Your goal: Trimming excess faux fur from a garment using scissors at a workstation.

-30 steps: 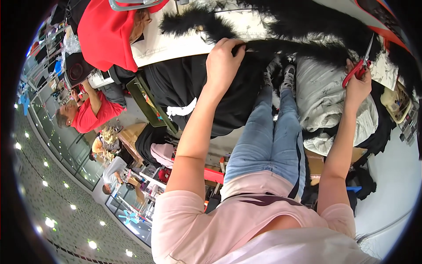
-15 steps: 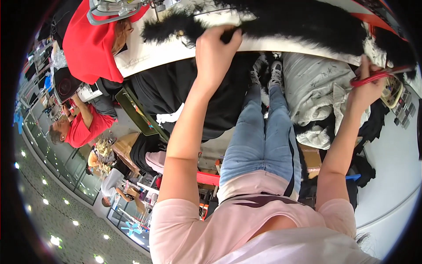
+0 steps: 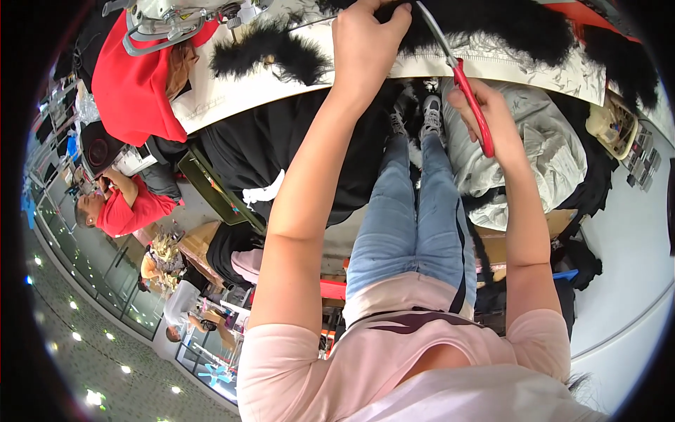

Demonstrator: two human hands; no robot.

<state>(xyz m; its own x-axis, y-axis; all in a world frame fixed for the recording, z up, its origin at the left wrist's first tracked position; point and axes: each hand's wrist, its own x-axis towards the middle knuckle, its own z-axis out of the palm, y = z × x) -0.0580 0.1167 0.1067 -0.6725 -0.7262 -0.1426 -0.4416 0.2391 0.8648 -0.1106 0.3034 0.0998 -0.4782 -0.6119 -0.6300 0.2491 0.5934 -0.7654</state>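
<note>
My left hand is closed in a pinch at the left end of a long black fur strip on the white tabletop. Red-handled scissors are gripped in my right hand, just off the table's near edge. Their blades point up and left, with the tips over the fur close to my left fingers. Whether the blades touch the fur I cannot tell. A shorter black fur piece lies to the left of my left hand.
A sewing machine stands at the far left beside red fabric hanging over the edge. Black fabric and a pale grey bundle lie below the table. A person in red sits off to the left.
My right hand has moved left from the strip's right end, and the scissors have swung round toward my left hand. My left hand has shifted slightly up and right.
</note>
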